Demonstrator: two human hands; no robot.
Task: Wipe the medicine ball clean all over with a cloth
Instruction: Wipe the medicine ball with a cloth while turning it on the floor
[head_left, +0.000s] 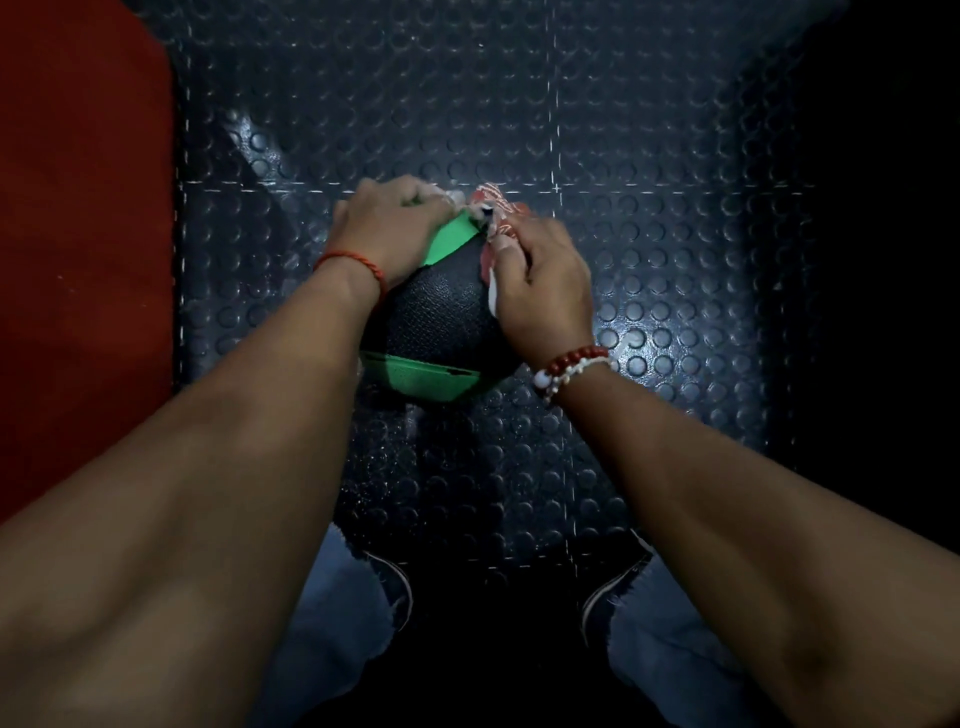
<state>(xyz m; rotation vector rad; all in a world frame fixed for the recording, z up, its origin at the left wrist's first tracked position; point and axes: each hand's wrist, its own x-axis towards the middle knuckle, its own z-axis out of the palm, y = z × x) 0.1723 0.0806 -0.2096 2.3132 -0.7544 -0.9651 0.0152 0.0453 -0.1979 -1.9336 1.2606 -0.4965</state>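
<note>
A black and green medicine ball (439, 317) sits on the dark studded floor in front of me. A red and white patterned cloth (493, 208) lies over the ball's far top and right side. My left hand (387, 228) grips the ball's upper left, and its fingers seem to pinch the cloth's edge. My right hand (540, 283) holds the cloth against the ball's upper right side, fingers curled round the fabric. Most of the cloth is hidden behind my hands.
The floor is black rubber matting (597, 130) with round studs. A red mat or pad (78, 234) lies along the left edge. My two shoes (618, 587) and jeans hems show at the bottom. The right side is dark.
</note>
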